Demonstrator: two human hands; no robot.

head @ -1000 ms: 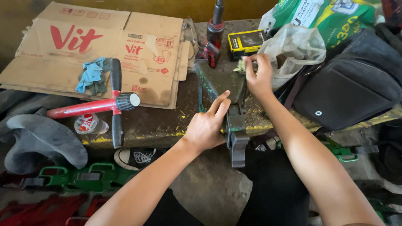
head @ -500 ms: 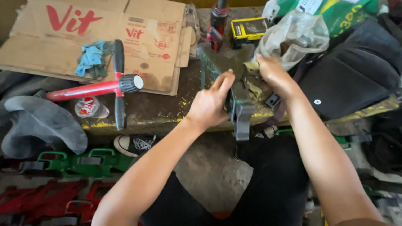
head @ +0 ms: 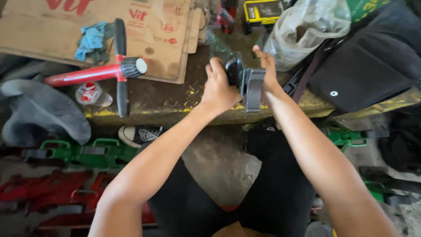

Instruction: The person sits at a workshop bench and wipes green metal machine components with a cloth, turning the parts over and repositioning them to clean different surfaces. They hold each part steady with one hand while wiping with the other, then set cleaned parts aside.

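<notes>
You see two hands [head: 218, 87] [head: 268, 68], one grey clamp [head: 253, 87], one red-handled tool [head: 94, 73], one blue rag [head: 90, 39], one flattened cardboard box [head: 153, 26], one clear plastic bag [head: 302, 28], one black bag [head: 372, 61], one sneaker [head: 138, 134].

A dark grey vise-like clamp [head: 247, 83] sits at the front edge of the worn workbench, its grey bar hanging over the edge. Its dark block is partly hidden between the two hands.
</notes>
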